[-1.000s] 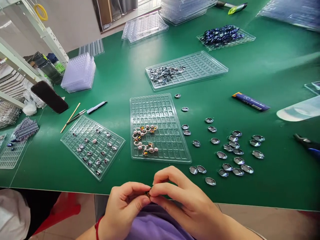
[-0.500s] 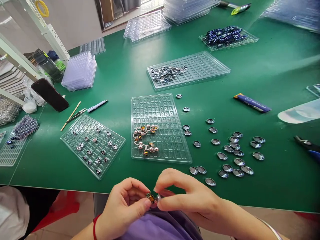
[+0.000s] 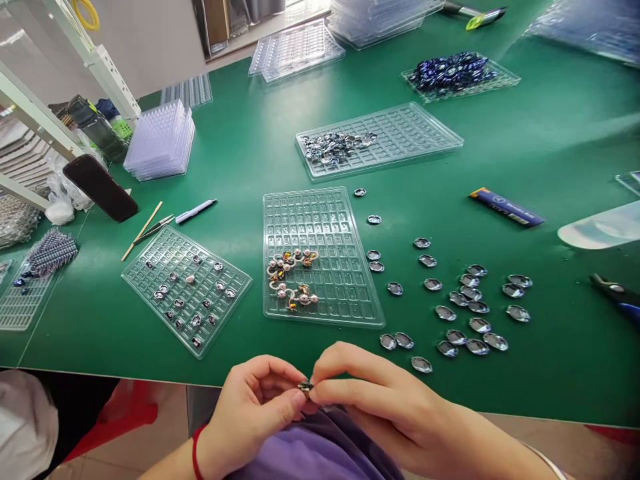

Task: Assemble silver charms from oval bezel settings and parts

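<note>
At the table's near edge, my left hand point(image 3: 257, 407) pinches a small dark, shiny gem piece point(image 3: 305, 386) between thumb and fingers. The thumb and forefinger of my right hand point(image 3: 373, 387) are closed on its right side, covering part of it. Just beyond my hands lies a clear compartment tray point(image 3: 345, 280) holding a cluster of small rings with pearly beads and amber stones point(image 3: 293, 267). Several oval faceted grey stones point(image 3: 421, 364) are scattered over the green table to the right of that tray.
A smaller clear tray point(image 3: 160, 260) with scattered stones lies left, near tweezers point(image 3: 154, 228) and a pen point(image 3: 196, 211). Farther back are trays of silvery stones point(image 3: 333, 148) and dark blue stones point(image 3: 450, 72). A phone point(image 3: 100, 187) leans at left; pliers point(image 3: 615, 288) lie right.
My right fingers have closed in on the gem piece, and the gap between the hands has shrunk. The piece has turned, so its amber face no longer shows.
</note>
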`<state>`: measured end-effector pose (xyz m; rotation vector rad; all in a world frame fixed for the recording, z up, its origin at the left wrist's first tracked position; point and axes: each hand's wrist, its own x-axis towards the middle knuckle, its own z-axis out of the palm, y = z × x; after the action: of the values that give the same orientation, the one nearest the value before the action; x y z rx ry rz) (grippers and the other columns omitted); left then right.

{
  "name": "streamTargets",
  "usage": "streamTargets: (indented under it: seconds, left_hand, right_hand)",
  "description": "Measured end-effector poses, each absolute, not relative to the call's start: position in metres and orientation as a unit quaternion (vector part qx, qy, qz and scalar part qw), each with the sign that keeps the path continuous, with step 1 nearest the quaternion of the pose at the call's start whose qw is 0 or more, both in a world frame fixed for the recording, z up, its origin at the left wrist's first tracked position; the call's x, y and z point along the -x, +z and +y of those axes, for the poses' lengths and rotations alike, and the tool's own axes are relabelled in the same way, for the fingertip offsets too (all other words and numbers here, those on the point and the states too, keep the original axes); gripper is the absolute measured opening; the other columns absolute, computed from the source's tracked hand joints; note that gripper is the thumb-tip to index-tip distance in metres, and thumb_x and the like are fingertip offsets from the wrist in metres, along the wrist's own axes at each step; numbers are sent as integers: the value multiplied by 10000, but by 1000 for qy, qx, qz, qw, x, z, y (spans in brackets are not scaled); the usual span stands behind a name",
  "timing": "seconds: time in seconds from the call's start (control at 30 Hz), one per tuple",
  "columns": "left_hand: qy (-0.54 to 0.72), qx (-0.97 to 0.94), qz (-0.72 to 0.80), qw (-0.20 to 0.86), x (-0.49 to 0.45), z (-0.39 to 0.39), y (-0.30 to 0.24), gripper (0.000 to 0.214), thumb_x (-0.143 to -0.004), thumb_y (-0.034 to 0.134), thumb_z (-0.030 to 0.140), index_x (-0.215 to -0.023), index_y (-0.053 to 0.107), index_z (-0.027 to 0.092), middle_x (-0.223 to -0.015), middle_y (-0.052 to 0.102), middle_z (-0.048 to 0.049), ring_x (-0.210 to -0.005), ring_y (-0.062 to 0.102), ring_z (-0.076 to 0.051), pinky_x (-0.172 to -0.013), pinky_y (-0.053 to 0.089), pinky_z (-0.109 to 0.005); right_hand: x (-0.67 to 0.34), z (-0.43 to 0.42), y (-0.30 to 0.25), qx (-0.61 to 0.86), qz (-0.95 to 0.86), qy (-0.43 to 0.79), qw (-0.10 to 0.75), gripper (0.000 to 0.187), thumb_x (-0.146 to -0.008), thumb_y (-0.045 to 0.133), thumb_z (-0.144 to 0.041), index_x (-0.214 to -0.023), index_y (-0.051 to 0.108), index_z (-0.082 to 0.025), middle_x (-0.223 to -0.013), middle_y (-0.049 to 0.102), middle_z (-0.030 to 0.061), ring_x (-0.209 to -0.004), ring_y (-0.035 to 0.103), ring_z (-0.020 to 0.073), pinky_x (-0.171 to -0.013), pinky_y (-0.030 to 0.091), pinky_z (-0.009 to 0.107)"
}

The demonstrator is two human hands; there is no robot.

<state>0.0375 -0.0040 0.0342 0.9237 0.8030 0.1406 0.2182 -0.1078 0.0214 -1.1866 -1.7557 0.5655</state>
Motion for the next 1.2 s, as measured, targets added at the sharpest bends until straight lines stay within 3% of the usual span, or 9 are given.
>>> streamTargets:
  seconds: [0.3, 0.53, 0.83, 1.0, 1.2]
  left_hand:
    - [81, -467, 382, 793, -38, -5, 34, 263, -667, 852, 354, -796, 723, 164, -705, 751, -19, -657, 687, -105, -649, 528, -179]
    - [60, -423, 397, 812, -36, -1, 32, 310, -629, 871, 373, -756, 694, 152, -638, 737, -8, -587, 698, -100, -567, 524, -153]
    - [61, -401, 375, 833, -39, 0, 34, 279, -630, 878, 330, -747, 719, 132, -627, 739, -9, -555, 685, -85, -556, 528, -141]
    - [64, -403, 360, 839, -37, 0, 35, 280, -651, 868, 315, -857, 763, 157, -617, 738, 1, -561, 687, -81, -577, 532, -140]
    - [66, -428, 380, 817, -36, -2, 30, 262, -655, 853, 341, -843, 790, 170, -642, 753, -22, -601, 708, -119, -586, 543, -166]
  right_hand:
    - [-217, -107, 18, 482, -731, 200, 440, 367, -866, 386, 24, -1116, 563, -178, -941, 605, 93, -836, 574, 152, -712, 547, 263]
    - [-220, -108, 6, 471, -758, 78, 444, 262, -867, 525, 15, -938, 610, -222, -891, 610, 57, -808, 552, 157, -671, 527, 283]
    - [-217, -99, 3, 424, -756, 112, 486, 162, -908, 557, -39, -972, 623, -172, -891, 623, 66, -871, 558, 155, -714, 528, 280]
    - [-216, -94, 6, 401, -753, 126, 506, 126, -875, 621, -36, -950, 621, -136, -905, 643, 81, -872, 556, 165, -721, 519, 286]
    - [-214, -100, 13, 410, -743, 151, 506, 136, -963, 494, -87, -1031, 606, -124, -836, 655, 80, -788, 544, 152, -670, 504, 278]
